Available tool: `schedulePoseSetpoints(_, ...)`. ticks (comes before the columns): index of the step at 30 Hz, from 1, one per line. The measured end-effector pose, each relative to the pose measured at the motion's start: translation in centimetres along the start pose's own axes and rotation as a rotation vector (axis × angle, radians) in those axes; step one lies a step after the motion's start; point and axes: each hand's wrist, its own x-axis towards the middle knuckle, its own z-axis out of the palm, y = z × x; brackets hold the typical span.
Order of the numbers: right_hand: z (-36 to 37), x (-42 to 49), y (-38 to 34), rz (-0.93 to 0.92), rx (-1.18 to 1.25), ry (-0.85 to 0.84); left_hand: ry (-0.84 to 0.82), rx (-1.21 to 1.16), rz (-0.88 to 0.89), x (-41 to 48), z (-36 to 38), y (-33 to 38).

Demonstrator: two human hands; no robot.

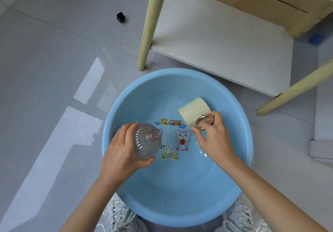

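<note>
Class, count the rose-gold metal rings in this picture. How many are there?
2. One ring rims the glass bottle held by the left hand; the other ring is pinched in the right hand.

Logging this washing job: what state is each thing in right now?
glass bottle: uncapped, tilted, gripped by the left hand over the basin.
gold ring: loose, pinched by the right hand.
cream cloth: curled, one end under that hand.
basin: upright, holding shallow water.
</note>
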Motion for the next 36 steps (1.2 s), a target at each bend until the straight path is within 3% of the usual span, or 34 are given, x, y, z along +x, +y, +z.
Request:
schedulePoseSetpoints(12,-0.7,-3.3,0.8,0.034,-0.027,-0.075,-0.034,0.002,0.021,0.2,0.1,0.0)
schedulePoseSetpoints(20,-0.9,-6.0,-0.9,-0.039,-0.040,-0.205,-0.026,-0.018,0.016,0.1,0.0,0.0)
schedulePoseSetpoints(29,-4.0,-3.9,-1.8,0.196,0.268,-0.235,-0.023,-0.017,0.023,0.2,0.0,-0.1)
schedulePoseSetpoints(36,-7.1,-1.5,-2.2,0.497,0.731,-0.283,-0.005,-0.050,0.031,0.2,-0.1,-0.1)
